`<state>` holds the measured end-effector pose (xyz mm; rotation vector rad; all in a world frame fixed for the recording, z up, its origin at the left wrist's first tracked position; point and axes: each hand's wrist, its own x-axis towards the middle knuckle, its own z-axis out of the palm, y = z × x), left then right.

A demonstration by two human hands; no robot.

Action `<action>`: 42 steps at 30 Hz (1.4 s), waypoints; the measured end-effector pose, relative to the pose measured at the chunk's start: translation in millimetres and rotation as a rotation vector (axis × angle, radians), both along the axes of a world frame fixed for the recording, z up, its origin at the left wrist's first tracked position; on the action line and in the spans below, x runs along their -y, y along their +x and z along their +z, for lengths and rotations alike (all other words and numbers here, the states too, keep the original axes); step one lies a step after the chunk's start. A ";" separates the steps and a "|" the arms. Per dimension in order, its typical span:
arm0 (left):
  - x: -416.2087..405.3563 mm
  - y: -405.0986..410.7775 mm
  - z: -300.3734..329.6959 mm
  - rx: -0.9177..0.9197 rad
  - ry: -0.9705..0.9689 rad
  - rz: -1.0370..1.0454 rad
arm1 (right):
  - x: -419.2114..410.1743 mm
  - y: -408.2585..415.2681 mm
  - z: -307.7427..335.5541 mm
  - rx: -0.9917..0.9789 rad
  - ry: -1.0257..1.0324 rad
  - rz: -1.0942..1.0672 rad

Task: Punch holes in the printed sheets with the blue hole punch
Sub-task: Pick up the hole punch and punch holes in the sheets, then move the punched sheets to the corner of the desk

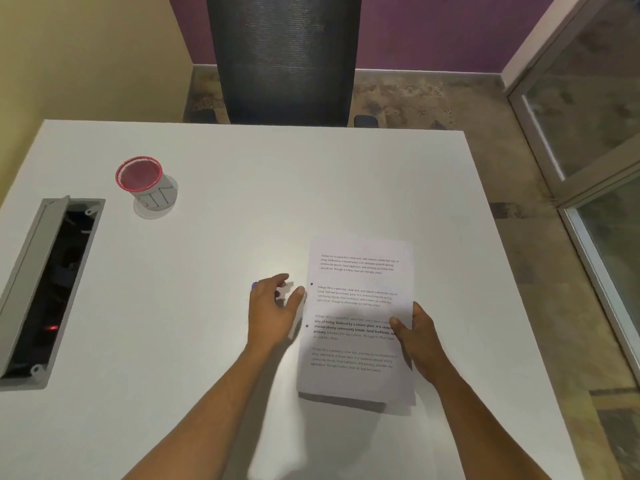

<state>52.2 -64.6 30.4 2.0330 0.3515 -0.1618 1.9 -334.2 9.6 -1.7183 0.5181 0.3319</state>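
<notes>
Lying at about five o'clock on the white counter (pixel 214 188), the printed sheets (pixel 360 317) were seen with their long axis running from six to twelve. Two holes were already visible near their nine o'clock edge. The right hand (pixel 415 336) was clamped on their three o'clock edge. The left hand (pixel 273 303), nearer the punched edge, was curled over something mostly hidden, with only a blue sliver showing; it was judged to be the blue hole punch (pixel 254 286).
</notes>
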 end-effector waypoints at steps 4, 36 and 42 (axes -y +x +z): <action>29.7 -0.4 3.6 -0.291 -0.415 -0.044 | 12.6 -0.8 8.2 0.024 0.017 -0.022; 284.4 188.2 -49.8 -0.117 -0.271 -0.021 | 245.5 206.7 -30.0 0.122 -0.088 -0.252; 305.8 245.5 -63.7 -0.090 -0.144 -0.038 | 263.5 263.3 -49.3 0.139 -0.145 -0.233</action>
